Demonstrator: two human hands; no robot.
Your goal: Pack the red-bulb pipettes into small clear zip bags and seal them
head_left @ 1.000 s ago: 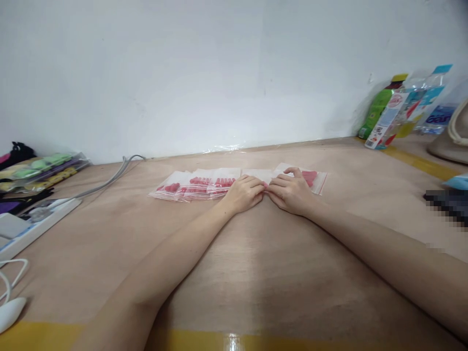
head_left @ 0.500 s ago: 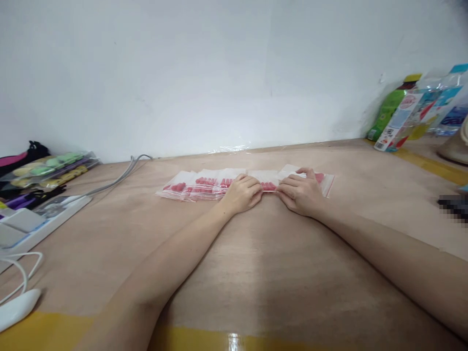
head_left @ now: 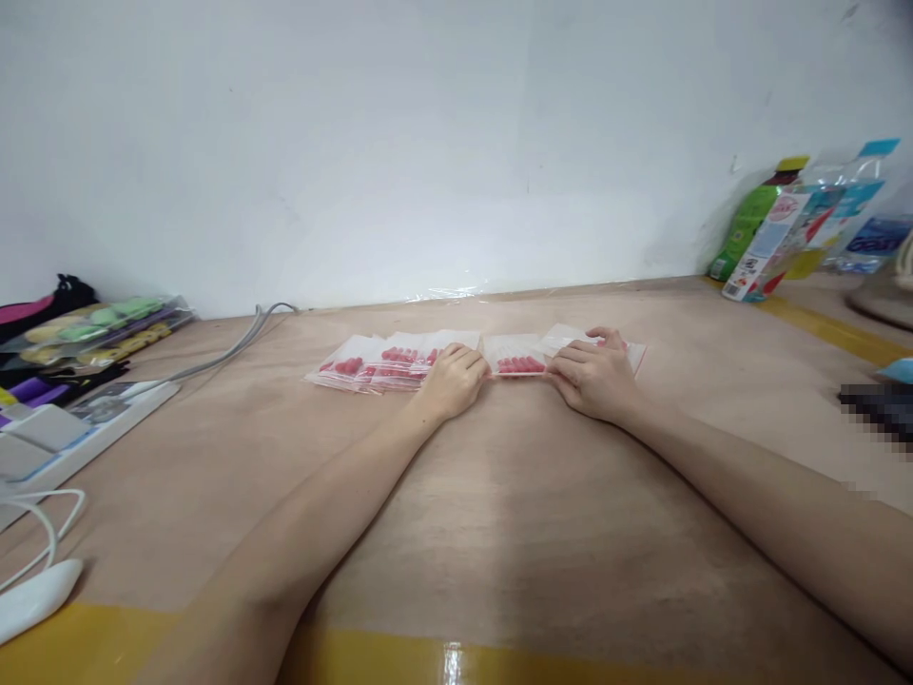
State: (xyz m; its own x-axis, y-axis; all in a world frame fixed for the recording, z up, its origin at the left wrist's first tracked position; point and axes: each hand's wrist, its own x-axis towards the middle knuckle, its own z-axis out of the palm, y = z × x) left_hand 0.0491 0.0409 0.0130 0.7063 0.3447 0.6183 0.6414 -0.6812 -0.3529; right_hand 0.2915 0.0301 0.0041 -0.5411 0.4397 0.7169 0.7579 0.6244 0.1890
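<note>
A clear zip bag (head_left: 519,354) with several small red pieces in it lies between my two hands. My left hand (head_left: 456,379) pinches the near left corner of this bag, fingers curled. At its near right corner, my right hand (head_left: 589,376) pinches the same edge, with the index finger raised. Overlapping zip bags with red pieces (head_left: 363,363) spread out to the left, partly behind my left hand. Another zip bag (head_left: 636,356) is mostly hidden behind my right hand.
At the left are bagged green and yellow items (head_left: 106,328), a white power strip (head_left: 86,433) with a grey cable (head_left: 235,350), and a white mouse (head_left: 35,599). Bottles (head_left: 752,224) and a carton (head_left: 767,247) stand at the right by the wall (head_left: 456,143).
My left hand has slid left along the bag's near edge, so more of the red pieces show. The right hand has stayed nearly in place. The view has shifted slightly.
</note>
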